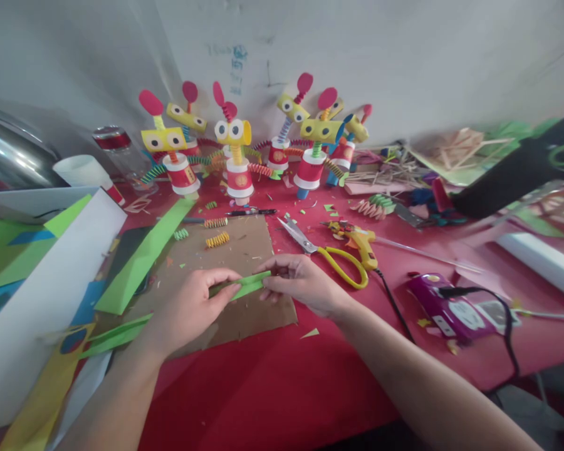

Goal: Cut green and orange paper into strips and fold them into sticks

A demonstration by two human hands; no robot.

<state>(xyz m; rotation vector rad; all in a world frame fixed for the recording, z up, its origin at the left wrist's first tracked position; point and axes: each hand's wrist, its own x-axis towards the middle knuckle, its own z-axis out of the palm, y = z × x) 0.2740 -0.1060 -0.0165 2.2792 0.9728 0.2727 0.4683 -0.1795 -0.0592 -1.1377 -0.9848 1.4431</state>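
Between my two hands is a folded green paper strip point(250, 286), held over the front part of a cardboard sheet point(244, 319). My left hand point(204, 300) pinches its left end between thumb and fingers. At the other end, my right hand point(301, 282) grips the strip with thumb and fingertips. Yellow-handled scissors point(341, 266) lie just beyond my right hand, blades pointing away to the left. Coiled paper springs, one yellow point(217, 240) and one green point(181, 234), rest on the cardboard. A long green paper strip point(145, 257) slants across its left side.
Several paper-cup figures point(239, 178) stand along the wall. A yellow glue gun point(361, 244) and a purple power strip point(451, 307) with cords are on the right. At left are a white box point(51, 282) with coloured paper, a paper cup point(82, 172) and a glass jar point(122, 156).
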